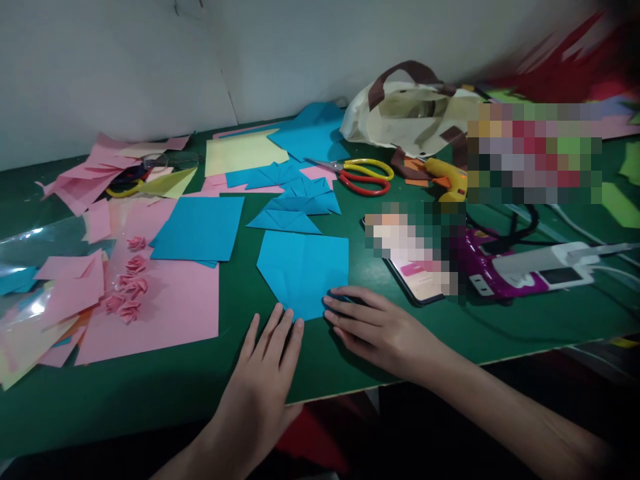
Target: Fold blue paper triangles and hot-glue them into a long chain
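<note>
A blue sheet of paper lies flat on the green table, its left corners folded so the outline is uneven. My left hand rests at its lower left edge, fingers stretched out and slightly spread. From the right, my right hand touches the lower right corner with its fingers extended. Just behind the sheet are folded blue paper pieces with creased, pointed shapes. To the left, a small stack of blue paper squares partly covers a pink sheet.
Small pink paper roses sit on the pink sheet. Scissors with red and yellow handles lie behind. A phone, a purple power strip with cables, a yellow glue gun and a cream bag are right. The table's front edge is close.
</note>
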Available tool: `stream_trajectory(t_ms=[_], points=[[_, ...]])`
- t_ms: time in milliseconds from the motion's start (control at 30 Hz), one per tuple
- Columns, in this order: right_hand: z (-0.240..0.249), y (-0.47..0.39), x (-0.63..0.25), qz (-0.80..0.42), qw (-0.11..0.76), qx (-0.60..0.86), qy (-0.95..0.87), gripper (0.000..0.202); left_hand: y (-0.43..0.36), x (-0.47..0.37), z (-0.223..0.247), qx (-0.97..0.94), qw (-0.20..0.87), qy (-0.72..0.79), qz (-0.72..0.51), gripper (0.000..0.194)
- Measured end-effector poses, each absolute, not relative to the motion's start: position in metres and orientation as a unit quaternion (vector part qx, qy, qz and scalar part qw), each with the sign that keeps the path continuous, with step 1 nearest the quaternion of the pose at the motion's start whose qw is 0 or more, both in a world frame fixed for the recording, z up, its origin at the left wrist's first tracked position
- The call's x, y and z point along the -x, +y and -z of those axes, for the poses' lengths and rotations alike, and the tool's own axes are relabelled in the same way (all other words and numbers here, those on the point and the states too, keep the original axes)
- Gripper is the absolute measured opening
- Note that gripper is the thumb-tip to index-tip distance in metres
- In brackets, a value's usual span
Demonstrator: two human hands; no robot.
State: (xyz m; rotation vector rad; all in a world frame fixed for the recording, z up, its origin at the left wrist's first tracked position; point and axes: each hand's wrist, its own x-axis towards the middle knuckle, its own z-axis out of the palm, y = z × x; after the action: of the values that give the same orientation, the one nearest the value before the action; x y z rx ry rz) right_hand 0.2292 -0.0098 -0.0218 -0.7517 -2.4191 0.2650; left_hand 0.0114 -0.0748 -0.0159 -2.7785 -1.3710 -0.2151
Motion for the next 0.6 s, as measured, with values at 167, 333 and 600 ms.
stream_trajectory(t_ms=[167, 333, 600], points=[[0.0252, -0.0128, -0.2297, -0.092, 0.314, 0.284, -0.901, 0.018, -0.0755, -0.0125, 0.0166, 0.892, 0.01, -0.444, 0.082, 0.06], [0.0257, -0.0145, -0.2299, -0.101, 0.322, 0.289, -0.896, 0.019, -0.077, -0.0127, 0.018, 0.884, -0.003, -0.458, 0.093, 0.059], [0.0283, -0.0162, -0.2337, -0.091, 0.322, 0.294, -0.895, 0.025, -0.0743, -0.013, 0.0142, 0.88, -0.007, -0.464, 0.102, 0.065]])
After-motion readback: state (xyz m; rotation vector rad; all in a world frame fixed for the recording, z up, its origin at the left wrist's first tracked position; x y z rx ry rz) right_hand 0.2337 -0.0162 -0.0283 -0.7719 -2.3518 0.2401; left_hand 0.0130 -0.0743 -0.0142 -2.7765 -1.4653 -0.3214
